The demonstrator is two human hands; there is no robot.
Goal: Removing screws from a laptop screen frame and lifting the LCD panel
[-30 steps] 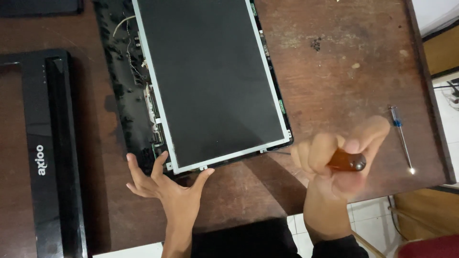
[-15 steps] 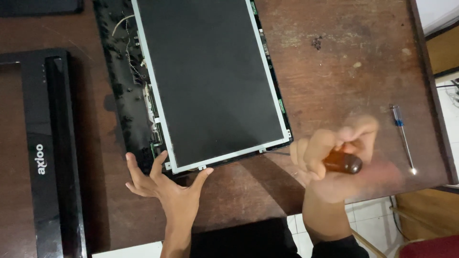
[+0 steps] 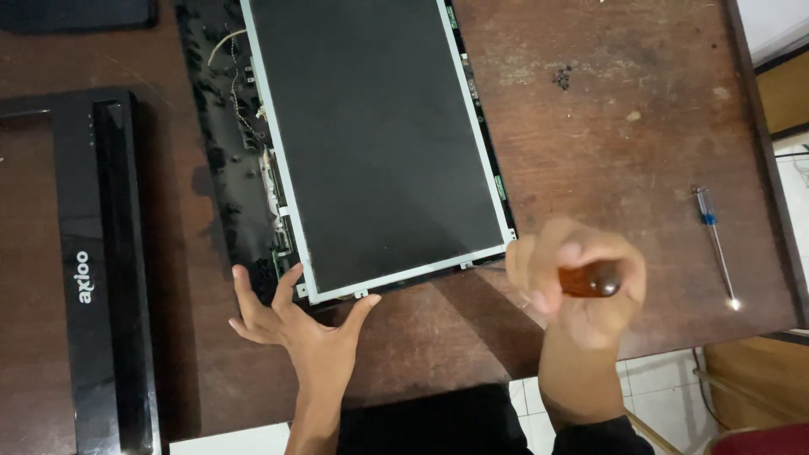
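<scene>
A person's right hand (image 3: 581,291) is clenched around the brown handle of a screwdriver (image 3: 592,279), fingers (image 3: 539,265) wrapped tight, its shaft angled toward the near right corner of a bare laptop screen panel (image 3: 379,143) lying flat on a worn wooden bench (image 3: 607,126). The left hand (image 3: 295,324) is released, fingers (image 3: 244,291) splayed and pressed against the panel's near left corner, thumb touching its lower edge. The panel rests in its black back cover (image 3: 223,143), exposed wiring running just beyond the left fingers. Well to the left of that hand lies a detached black screen bezel (image 3: 109,270). A second, blue-collared screwdriver (image 3: 715,240) lies on the bench to the right of the clenched hand, apart from it.
</scene>
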